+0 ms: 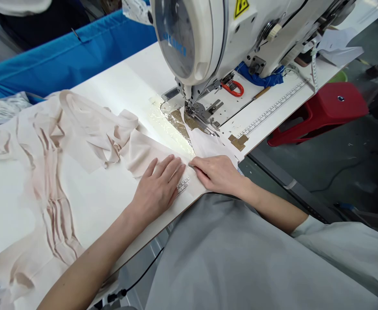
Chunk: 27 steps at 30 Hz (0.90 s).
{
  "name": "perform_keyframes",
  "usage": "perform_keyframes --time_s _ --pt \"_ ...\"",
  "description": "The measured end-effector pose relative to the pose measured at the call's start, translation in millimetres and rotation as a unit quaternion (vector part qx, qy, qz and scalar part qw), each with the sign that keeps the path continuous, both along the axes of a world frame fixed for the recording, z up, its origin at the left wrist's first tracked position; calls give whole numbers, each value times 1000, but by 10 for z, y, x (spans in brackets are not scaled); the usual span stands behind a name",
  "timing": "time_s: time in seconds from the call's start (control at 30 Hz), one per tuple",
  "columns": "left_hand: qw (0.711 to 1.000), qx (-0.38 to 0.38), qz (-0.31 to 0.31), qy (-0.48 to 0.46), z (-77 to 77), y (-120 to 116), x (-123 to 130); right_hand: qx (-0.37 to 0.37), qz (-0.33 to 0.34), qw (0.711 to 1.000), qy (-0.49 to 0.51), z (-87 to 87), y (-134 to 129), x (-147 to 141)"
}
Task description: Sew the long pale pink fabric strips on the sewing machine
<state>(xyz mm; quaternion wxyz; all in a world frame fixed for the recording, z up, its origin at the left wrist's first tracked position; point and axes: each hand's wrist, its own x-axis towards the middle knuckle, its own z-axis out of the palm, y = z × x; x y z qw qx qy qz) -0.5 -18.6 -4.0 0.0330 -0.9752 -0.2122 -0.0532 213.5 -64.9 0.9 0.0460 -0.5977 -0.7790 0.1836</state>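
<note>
My left hand (158,185) lies flat, its fingers stretched over the near end of a pale pink fabric (146,150) at the table's front edge. Just right of it, my right hand (219,172) is closed in a pinch. A small dark tip shows at its thumb, too small to name. Beyond that hand a white fabric piece (210,144) runs up to the needle area of the sewing machine (189,103). The rest of the pink fabric spreads in gathered folds across the left of the table.
Orange-handled scissors (234,89) and a blue cloth (262,77) lie by the machine. A printed ruler (272,107) runs along the white table (101,202). Blue fabric (79,51) hangs behind it; a red stool (330,107) stands at the right.
</note>
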Motion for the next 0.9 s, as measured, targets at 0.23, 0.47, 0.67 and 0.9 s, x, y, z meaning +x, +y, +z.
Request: perform_keyframes --time_s 0.23,0.47,0.67,0.9 --pt "999 -35 -14 9 -27 31 -22 48 -53 993 95 -126 46 -85" --pt "999 -43 -12 -3 -52 9 -16 55 -60 993 86 -194 33 -123" --pt "1000 -18 -12 4 -51 -11 -3 33 -40 998 27 -128 31 -169" --pt "999 -37 -13 -18 42 154 80 41 -83 980 177 -75 -190 149"
